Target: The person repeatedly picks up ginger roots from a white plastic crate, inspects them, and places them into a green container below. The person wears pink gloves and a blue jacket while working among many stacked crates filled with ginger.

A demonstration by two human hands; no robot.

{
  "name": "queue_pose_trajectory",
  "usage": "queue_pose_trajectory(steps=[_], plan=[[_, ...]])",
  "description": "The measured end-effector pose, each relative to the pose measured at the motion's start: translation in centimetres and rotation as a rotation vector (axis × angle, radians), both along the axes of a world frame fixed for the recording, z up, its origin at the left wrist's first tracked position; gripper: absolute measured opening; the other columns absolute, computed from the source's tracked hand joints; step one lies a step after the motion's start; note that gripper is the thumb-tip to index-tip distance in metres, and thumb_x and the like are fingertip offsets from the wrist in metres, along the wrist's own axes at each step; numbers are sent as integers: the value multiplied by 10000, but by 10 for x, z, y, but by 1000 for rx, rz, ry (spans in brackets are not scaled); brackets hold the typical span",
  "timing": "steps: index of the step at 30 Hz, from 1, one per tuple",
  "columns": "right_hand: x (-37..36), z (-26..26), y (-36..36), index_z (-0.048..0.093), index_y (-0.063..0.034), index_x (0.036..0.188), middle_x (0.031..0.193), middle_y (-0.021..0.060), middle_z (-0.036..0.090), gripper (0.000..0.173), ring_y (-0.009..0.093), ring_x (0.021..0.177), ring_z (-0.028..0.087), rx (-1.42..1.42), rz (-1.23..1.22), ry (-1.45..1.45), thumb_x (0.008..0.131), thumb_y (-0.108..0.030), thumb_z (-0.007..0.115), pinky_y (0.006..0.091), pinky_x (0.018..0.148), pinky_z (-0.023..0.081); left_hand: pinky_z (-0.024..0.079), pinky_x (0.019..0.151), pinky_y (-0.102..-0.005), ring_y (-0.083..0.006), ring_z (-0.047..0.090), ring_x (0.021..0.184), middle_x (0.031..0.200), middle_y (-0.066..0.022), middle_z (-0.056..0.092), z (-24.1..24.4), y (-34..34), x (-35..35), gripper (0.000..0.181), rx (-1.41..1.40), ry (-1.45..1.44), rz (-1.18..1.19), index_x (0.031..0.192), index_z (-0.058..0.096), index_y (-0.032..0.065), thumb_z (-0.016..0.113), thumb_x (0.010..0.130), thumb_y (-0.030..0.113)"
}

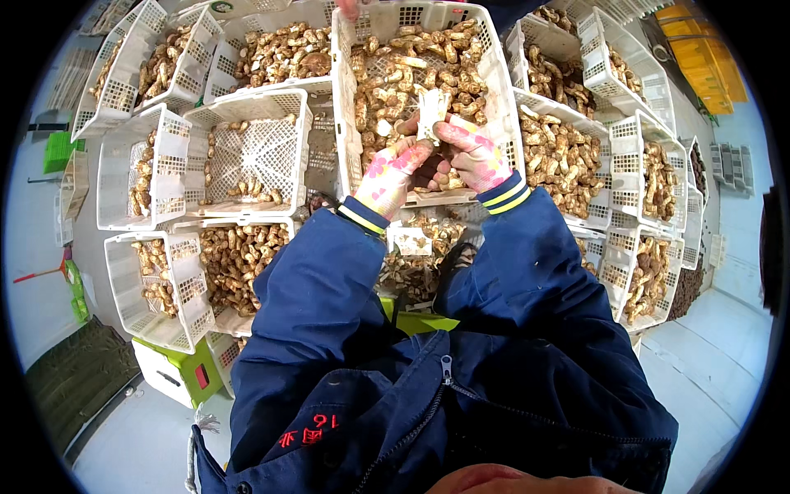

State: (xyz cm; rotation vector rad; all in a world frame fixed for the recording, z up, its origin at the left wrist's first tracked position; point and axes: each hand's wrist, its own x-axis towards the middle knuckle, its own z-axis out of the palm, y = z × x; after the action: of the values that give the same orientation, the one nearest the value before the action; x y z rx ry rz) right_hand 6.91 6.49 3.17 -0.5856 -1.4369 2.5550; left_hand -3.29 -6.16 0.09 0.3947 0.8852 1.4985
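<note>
Over the near half of a large white plastic crate point(513, 117), both my hands wear soiled, pink-flowered gloves. My left hand point(395, 170) and my right hand point(472, 151) meet at a pale, fibrous mushroom piece point(434, 114) that stands upright between the fingertips. Its lower end is hidden by the fingers. Brown-and-white mushrooms point(395, 96) with thick stems lie loose in the crate below and beyond. Under my wrists, a heap of mushroom trimmings point(413, 278) lies near my feet, with a flat white piece point(408, 241) on it.
White lattice crates of mushrooms point(561, 154) surround me on both sides, some stacked. One crate at left point(259, 148) holds only a few along its edges. A green-and-white step stool point(179, 370) stands lower left. Yellow crates point(700, 58) are far right. Another person's fingers point(347, 7) show at the top edge.
</note>
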Motion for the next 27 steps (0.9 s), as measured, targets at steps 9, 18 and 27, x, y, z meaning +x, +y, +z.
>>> queue_pose_trajectory(steps=[9,18,27], plan=[[5,4,2,563,20,1172,902,80,645,451,120,647,612,-33,12,69,865,-309,599,232,555,494,461,672,-293,-180,576,751,868,-103,604,10,-1,4,397,23,-67,-30,1144,528,-3,514,942,339],[5,5,4,564,32,1176,999,97,642,415,157,902,611,-100,40,136,894,-272,574,278,795,477,421,544,-219,-110,547,556,619,-24,538,26,-2,3,366,-131,209,73,903,586,44,591,889,410],[1,-7,13,600,7,1075,988,44,626,322,133,918,569,660,-66,-166,871,-242,611,274,831,434,448,613,-230,-100,558,674,776,-15,579,7,-1,-5,237,-156,520,235,982,591,-6,562,924,222]])
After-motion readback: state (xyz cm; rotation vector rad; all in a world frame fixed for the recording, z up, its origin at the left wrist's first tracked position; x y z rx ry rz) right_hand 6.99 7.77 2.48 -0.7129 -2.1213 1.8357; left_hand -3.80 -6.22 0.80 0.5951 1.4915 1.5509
